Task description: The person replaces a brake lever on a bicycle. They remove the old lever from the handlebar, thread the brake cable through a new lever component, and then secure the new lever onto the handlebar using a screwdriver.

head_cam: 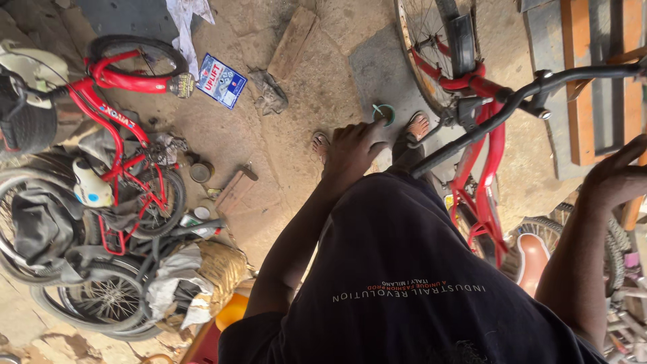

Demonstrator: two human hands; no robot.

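— Head view, what are the hands doing?

— The left hand (352, 149) is stretched down towards the dirt floor (303, 101), fingers curled under, knuckles up. A small green round cap (384, 113) lies just beyond its fingertips, ahead and a little to the right, between the sandalled feet (418, 126). I cannot tell whether the fingers are pinching it or only beside it.

— And the other?

— The right hand (617, 178) is loosely open and has hold of nothing. It hangs near the black handlebar (539, 87) of the red bicycle (482, 168) but apart from it. The bar runs slantwise, from the dark shirt up to the right.

— So which is nearer the cap?

— The left, by far; the right is well apart from it
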